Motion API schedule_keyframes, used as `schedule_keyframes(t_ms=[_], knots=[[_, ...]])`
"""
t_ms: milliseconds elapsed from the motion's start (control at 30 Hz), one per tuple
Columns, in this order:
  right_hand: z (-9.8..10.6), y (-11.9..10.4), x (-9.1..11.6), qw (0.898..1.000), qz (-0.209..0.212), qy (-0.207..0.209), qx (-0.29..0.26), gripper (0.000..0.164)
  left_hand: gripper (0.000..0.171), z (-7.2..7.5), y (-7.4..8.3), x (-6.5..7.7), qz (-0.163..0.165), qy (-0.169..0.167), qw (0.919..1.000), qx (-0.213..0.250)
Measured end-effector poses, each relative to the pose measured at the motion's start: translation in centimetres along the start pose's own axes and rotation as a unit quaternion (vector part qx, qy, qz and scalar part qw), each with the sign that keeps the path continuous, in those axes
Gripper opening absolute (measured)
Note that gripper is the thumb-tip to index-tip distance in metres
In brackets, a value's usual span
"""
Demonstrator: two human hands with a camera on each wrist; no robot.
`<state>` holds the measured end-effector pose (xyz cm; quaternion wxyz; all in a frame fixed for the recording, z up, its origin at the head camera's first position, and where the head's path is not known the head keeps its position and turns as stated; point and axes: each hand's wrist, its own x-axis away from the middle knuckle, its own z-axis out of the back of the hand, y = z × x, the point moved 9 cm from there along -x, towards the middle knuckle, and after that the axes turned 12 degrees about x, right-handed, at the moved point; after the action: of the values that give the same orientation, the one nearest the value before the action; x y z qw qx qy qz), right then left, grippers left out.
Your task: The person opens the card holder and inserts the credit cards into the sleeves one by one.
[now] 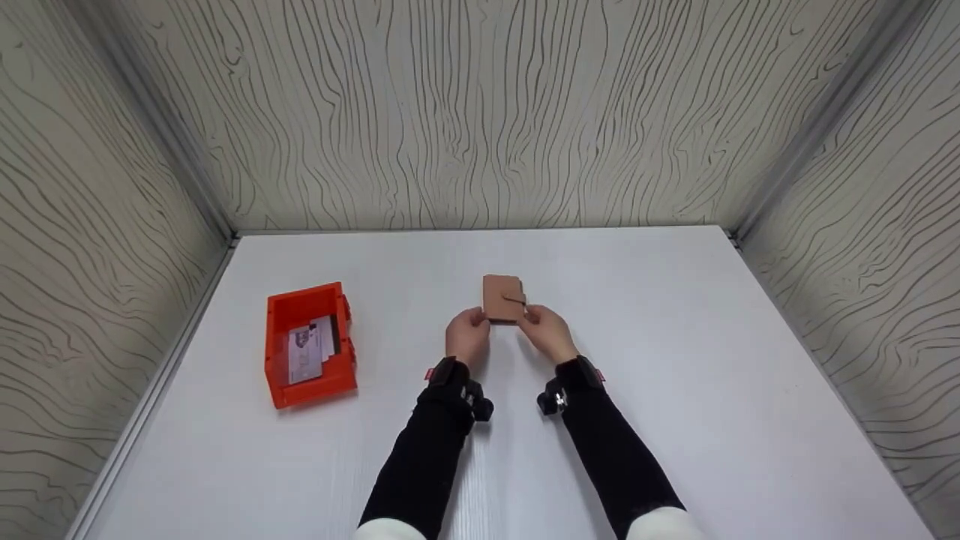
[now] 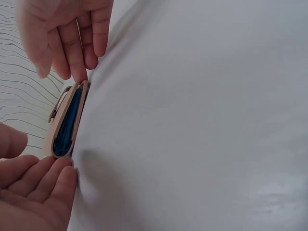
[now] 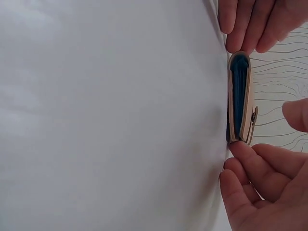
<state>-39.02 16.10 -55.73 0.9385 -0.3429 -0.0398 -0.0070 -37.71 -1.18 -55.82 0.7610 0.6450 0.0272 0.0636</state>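
Observation:
A small pinkish-tan card holder [image 1: 501,294] lies on the white table, its snap strap fastened at the right edge. Blue inner sleeves [image 3: 239,96] show at its near end in both wrist views. My left hand [image 1: 468,334] is at the near left corner, fingertips against the spine and thumb held away from the cover. On the opposite side, my right hand [image 1: 548,331] touches the strap edge with its index fingertip, the other fingers loosely bent and the thumb [image 3: 296,115] apart. Between the two hands the card holder lies flat, cover up.
An orange-red open bin [image 1: 319,391] stands on the left of the white table [image 1: 675,390], with several cards [image 1: 306,352] inside. Wood-patterned panels [image 1: 480,112] rise behind the table and along both sides.

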Motion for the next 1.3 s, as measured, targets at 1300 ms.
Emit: schedule_keyframes(t_ms=[1300], knots=[[-0.7,1.6,5.6,0.997,-0.038,-0.017,-0.059,0.032,0.012,1.7,-1.8,4.4,-0.02,0.012,0.9997,0.001]])
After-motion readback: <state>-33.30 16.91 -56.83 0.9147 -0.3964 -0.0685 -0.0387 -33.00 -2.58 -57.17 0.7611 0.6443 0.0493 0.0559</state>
